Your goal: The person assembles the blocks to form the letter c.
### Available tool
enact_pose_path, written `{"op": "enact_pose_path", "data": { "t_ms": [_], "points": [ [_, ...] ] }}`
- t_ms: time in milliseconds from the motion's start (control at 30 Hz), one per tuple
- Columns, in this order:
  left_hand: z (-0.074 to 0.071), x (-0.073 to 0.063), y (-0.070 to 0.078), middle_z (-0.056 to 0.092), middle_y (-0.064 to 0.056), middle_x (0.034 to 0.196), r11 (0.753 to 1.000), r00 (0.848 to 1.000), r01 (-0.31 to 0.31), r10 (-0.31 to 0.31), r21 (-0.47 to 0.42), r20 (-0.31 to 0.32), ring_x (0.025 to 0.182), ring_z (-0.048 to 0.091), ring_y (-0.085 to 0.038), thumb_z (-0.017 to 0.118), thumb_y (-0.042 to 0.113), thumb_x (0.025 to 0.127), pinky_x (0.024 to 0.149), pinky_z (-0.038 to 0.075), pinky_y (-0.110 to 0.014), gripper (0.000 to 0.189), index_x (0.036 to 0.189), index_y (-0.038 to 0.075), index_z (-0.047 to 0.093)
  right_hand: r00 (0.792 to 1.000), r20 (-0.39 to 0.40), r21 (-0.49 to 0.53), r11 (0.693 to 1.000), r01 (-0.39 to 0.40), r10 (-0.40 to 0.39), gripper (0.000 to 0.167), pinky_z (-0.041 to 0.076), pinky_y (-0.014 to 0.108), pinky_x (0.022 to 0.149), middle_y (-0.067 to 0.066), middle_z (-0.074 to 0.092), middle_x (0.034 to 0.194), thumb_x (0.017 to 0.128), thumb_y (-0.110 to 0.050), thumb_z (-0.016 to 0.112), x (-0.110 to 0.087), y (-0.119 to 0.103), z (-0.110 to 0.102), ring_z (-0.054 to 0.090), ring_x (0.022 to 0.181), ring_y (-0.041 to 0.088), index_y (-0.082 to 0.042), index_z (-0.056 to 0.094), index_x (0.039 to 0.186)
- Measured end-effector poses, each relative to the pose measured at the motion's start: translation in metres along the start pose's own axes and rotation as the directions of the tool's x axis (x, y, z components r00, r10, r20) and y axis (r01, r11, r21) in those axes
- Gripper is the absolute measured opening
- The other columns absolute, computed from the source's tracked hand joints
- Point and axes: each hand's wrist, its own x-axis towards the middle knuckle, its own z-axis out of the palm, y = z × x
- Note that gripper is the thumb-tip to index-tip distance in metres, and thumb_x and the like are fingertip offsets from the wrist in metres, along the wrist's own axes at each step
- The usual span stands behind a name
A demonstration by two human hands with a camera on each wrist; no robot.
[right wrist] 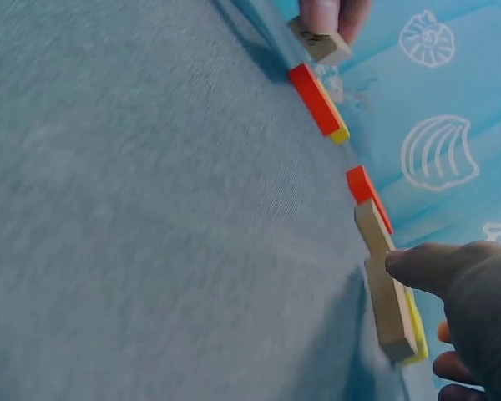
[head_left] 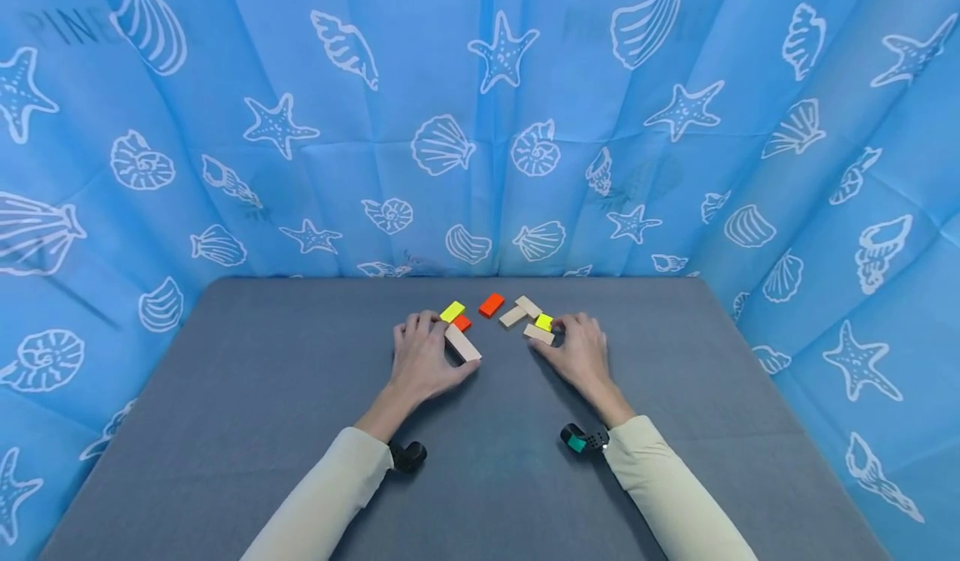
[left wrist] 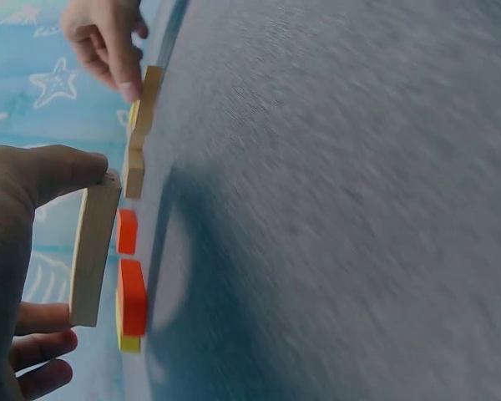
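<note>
My left hand (head_left: 423, 357) holds a plain wooden block (head_left: 462, 344) lengthwise between thumb and fingers. In the left wrist view that wooden block (left wrist: 94, 251) is raised off the table, its shadow on the cloth. Just beyond it lie a yellow block (head_left: 452, 311) and a red block (head_left: 462, 323), touching. My right hand (head_left: 581, 353) is around another wooden block (head_left: 538, 334) with a small yellow block (head_left: 543, 322) behind it. Its thumb touches the wooden block (right wrist: 391, 309) in the right wrist view; the other fingers are bent, apart from it.
Between the hands lies a second red block (head_left: 491, 305). Two more wooden blocks, one farther back (head_left: 528, 306) and one nearer (head_left: 513, 317), lie against each other. Everything stands on a grey cloth-covered table (head_left: 495, 478). A blue shell-patterned curtain (head_left: 480, 194) hangs behind it.
</note>
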Motion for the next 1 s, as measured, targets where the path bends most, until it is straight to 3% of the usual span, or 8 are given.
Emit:
{"op": "enact_pose_path", "data": {
  "t_ms": [267, 500, 800, 1000],
  "points": [
    [-0.005, -0.014, -0.015, 0.053, -0.015, 0.135, 1.000, 1.000, 0.010, -0.010, 0.014, 0.013, 0.124, 0.044, -0.035, 0.072, 0.068, 0.079, 0.099, 0.034, -0.055, 0.084, 0.133, 0.004, 0.065, 0.995, 0.034, 0.048, 0.994, 0.095, -0.097, 0.048, 0.037, 0.048, 0.083, 0.017, 0.062, 0.104, 0.083, -0.037, 0.085, 0.009, -0.028, 0.007, 0.051, 0.096, 0.033, -0.001, 0.072, 0.112],
    [-0.011, -0.023, -0.029, 0.053, -0.016, 0.135, 1.000, 0.998, 0.014, -0.014, -0.001, 0.053, 0.124, 0.043, -0.036, 0.074, 0.066, 0.079, 0.101, 0.033, -0.057, 0.082, 0.132, 0.004, 0.064, 0.982, 0.097, 0.066, 0.986, 0.153, -0.159, 0.049, 0.045, 0.047, 0.088, 0.011, 0.066, 0.102, 0.083, -0.038, 0.085, 0.017, -0.057, 0.027, 0.055, 0.097, 0.029, -0.002, 0.072, 0.114],
    [-0.015, -0.032, -0.044, 0.055, -0.016, 0.131, 1.000, 0.995, -0.020, 0.022, -0.019, 0.097, 0.119, 0.046, -0.035, 0.074, 0.066, 0.079, 0.098, 0.034, -0.057, 0.081, 0.129, 0.003, 0.065, 0.973, 0.158, 0.039, 0.986, 0.162, -0.166, 0.058, 0.044, 0.047, 0.096, 0.012, 0.068, 0.114, 0.083, -0.045, 0.083, 0.022, -0.083, 0.049, 0.058, 0.108, 0.030, -0.003, 0.071, 0.121],
    [-0.017, -0.036, -0.048, 0.055, -0.014, 0.129, 0.998, 0.990, -0.068, 0.069, -0.014, 0.120, 0.117, 0.047, -0.034, 0.075, 0.068, 0.077, 0.095, 0.035, -0.055, 0.081, 0.128, 0.005, 0.067, 0.970, 0.184, -0.028, 0.985, 0.170, -0.162, 0.068, 0.043, 0.048, 0.095, 0.013, 0.068, 0.112, 0.082, -0.056, 0.079, 0.025, -0.092, 0.061, 0.057, 0.105, 0.030, -0.003, 0.071, 0.123]
  ]
}}
